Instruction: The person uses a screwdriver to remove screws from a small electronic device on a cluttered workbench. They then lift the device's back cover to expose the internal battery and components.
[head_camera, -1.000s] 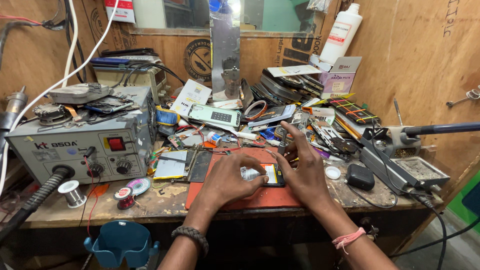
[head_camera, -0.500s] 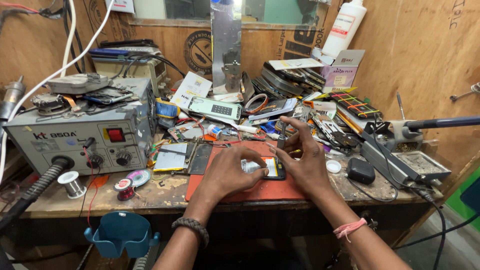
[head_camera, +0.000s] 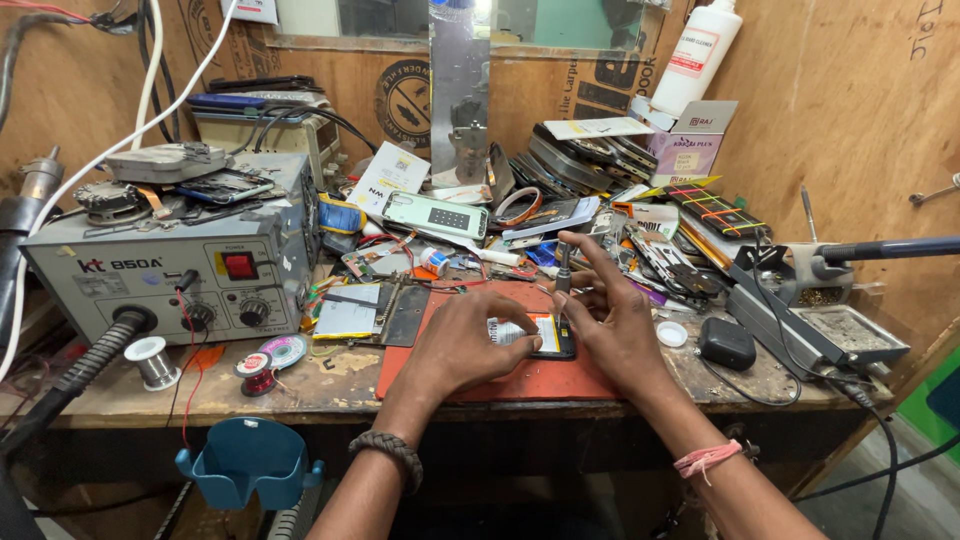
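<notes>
A phone (head_camera: 535, 335) is lying on the red mat (head_camera: 480, 375), pinned down by the left hand (head_camera: 462, 345) with fingers curled over its edge. A screwdriver (head_camera: 562, 280) is pinched upright in the right hand (head_camera: 612, 325), tip at the phone's right end. Rework station (head_camera: 160, 265) sits off left.

Plywood walls (head_camera: 830, 120) round worn wooden bench (head_camera: 330, 375); mirror (head_camera: 400, 15) at back.
</notes>
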